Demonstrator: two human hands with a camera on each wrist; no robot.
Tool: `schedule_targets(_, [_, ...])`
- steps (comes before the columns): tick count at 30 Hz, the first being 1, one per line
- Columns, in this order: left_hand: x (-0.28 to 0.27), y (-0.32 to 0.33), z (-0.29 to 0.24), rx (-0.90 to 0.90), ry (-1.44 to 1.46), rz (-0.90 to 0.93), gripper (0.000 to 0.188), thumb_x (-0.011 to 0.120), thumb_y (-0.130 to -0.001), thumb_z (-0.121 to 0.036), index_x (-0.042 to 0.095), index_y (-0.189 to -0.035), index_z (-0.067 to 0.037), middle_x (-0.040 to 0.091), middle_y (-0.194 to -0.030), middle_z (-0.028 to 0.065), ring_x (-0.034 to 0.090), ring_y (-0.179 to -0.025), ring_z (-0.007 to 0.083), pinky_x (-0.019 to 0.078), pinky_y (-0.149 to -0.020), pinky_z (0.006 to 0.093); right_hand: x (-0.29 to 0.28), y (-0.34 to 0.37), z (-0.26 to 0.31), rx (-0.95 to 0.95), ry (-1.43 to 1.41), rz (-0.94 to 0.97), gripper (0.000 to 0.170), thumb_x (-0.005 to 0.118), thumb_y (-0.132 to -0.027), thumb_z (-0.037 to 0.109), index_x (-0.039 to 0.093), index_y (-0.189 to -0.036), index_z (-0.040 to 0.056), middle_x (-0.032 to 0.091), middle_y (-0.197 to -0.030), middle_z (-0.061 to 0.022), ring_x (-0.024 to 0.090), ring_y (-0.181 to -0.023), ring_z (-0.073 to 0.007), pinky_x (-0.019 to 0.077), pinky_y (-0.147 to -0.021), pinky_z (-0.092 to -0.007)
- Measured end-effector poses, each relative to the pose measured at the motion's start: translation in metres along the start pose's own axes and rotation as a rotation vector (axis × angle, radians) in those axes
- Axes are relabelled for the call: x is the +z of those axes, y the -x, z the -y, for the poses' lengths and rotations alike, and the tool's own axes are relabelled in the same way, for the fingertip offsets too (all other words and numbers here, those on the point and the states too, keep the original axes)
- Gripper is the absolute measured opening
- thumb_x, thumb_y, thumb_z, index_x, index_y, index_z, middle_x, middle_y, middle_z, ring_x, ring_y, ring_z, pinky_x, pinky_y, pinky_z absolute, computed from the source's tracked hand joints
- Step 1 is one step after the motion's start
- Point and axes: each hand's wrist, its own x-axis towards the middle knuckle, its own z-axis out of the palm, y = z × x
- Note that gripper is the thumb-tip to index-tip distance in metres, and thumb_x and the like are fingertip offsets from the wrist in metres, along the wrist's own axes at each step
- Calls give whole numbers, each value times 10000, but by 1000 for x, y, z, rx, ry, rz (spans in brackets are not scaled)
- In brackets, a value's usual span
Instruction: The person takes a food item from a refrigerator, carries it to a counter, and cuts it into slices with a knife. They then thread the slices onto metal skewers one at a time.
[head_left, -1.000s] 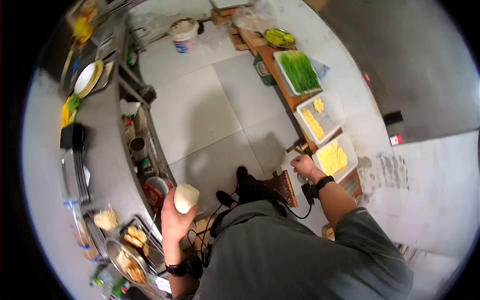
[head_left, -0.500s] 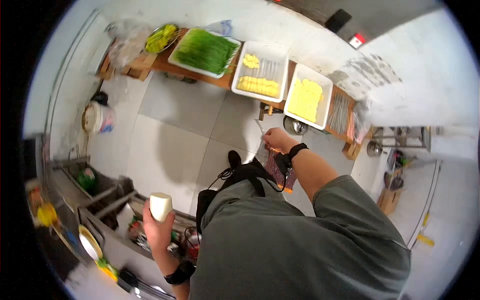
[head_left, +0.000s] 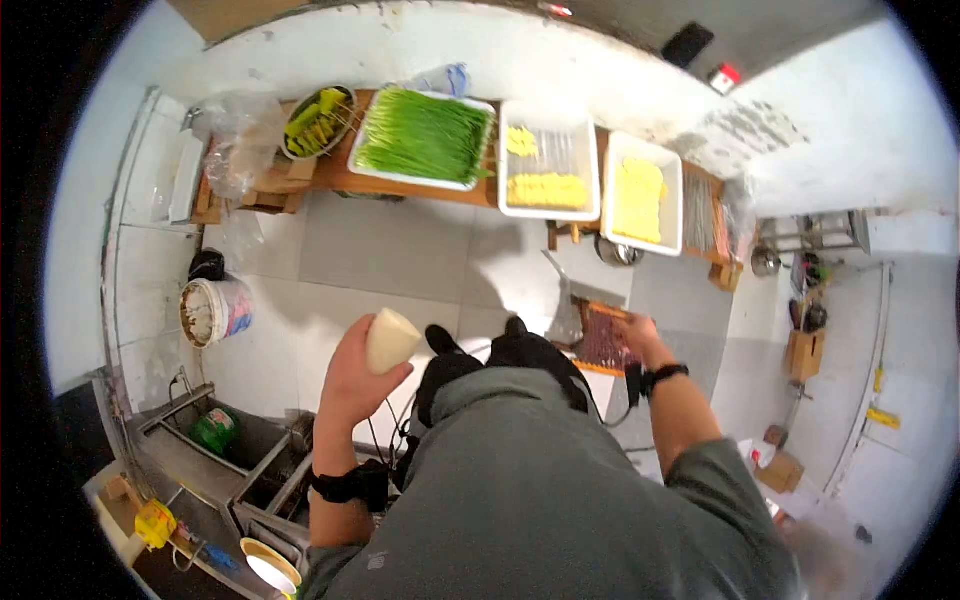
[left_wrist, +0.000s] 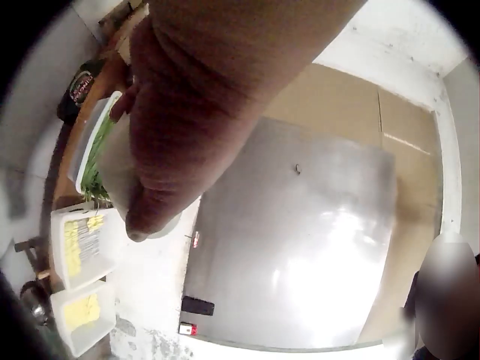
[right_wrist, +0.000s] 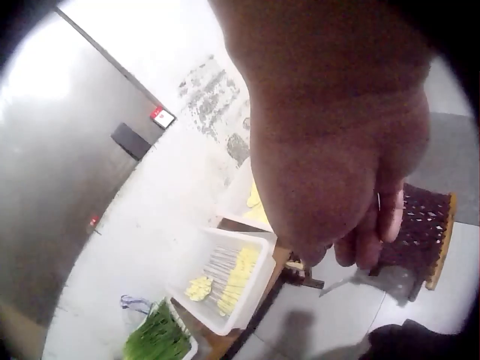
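Note:
My left hand (head_left: 350, 378) grips a pale, peeled vegetable (head_left: 391, 342), potato-like, cream in colour with flat cut faces. In the left wrist view the hand hides much of this vegetable (left_wrist: 117, 169). Off to the right, my right hand (head_left: 646, 342) hangs with loosely curled fingers and nothing visible in them. Behind it in the head view is a low stool (head_left: 604, 342) with a dark woven seat and orange-brown bars. The right wrist view shows the fingers (right_wrist: 365, 244) in front of the stool's edge.
A wooden bench along the wall bears a tray of green chives (head_left: 425, 138), a tray of skewered yellow slices (head_left: 548, 190) and a tray of more yellow slices (head_left: 640, 200). A bowl (head_left: 318, 122) of green pieces stands left. A bucket (head_left: 216, 312) stands on the floor.
The view has turned rightward, bringing the bench across the front. My left hand has come up closer to the middle with the vegetable. My right hand has moved right, away from the bench.

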Motion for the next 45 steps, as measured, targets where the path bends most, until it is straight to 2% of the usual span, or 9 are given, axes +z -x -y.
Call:
schedule_targets(18, [-25,-67,-64,-168,-95,11,739,771,-663,-298,475,-1266,9,556,-1197,237,529,-1128,387,429,-973,423,-16,-119,69,237,-61,162,273,617,-896,245,598,-1026,5,649,-788,-85,641,-621,-188,520,-499,-310])
schedule_targets(26, [-19,-27,-27,-410,-115,-138,759,770,-657,-255,461,-1288,32,572,-1187,233,563,-1097,381,455,-927,430,30,-211,146,-668,868,275,235,607,-907,224,683,-846,11,678,-757,-117,645,-591,-220,528,-573,-340])
schedule_targets(34, [-35,-7,21,-436,147,-155,776,785,-651,-237,453,-1303,18,573,-1185,235,582,-1076,358,475,-899,421,83,-115,279,-268,475,277,219,622,-829,237,671,-870,28,685,-817,-138,665,-808,-269,533,-735,-427])
schedule_targets(38, [-54,1,48,-329,135,-207,745,780,-660,-263,471,-1281,8,577,-1169,229,577,-1068,370,462,-926,423,97,-78,272,-1316,1181,57,254,566,-880,250,684,-878,24,663,-689,-158,639,-631,-323,510,-629,-413])
schedule_targets(40, [-66,8,61,-250,115,-179,740,772,-668,-312,476,-1263,14,573,-1177,226,554,-1088,386,438,-961,427,95,-72,253,-240,607,278,267,503,-950,275,658,-972,59,645,-819,-166,618,-765,-306,528,-702,-453])
schedule_targets(41, [-73,16,65,-240,129,-179,727,763,-674,-332,483,-1251,10,569,-1185,227,544,-1099,386,430,-965,430,83,-178,150,-730,748,278,286,505,-964,273,658,-995,32,638,-797,-158,605,-679,-261,533,-647,-406])
schedule_targets(42, [-77,23,70,-224,141,-183,714,754,-681,-353,489,-1238,7,565,-1193,227,533,-1110,387,423,-969,432,94,-94,218,-276,532,241,233,537,-939,204,653,-958,2,659,-858,-161,625,-632,-233,532,-547,-349])
schedule_targets(43, [-70,31,88,-231,141,-245,704,743,-689,-363,489,-1236,0,567,-1181,226,533,-1106,385,428,-958,433,74,-186,143,-902,719,364,205,545,-933,179,632,-925,-6,652,-784,-139,604,-531,-194,501,-433,-327])
schedule_targets(45, [-57,47,110,-294,166,-372,694,733,-696,-373,490,-1233,-7,568,-1170,224,534,-1101,384,432,-948,434,83,-123,189,-123,546,416,229,521,-936,215,596,-847,18,594,-682,-114,568,-522,-227,465,-429,-366])
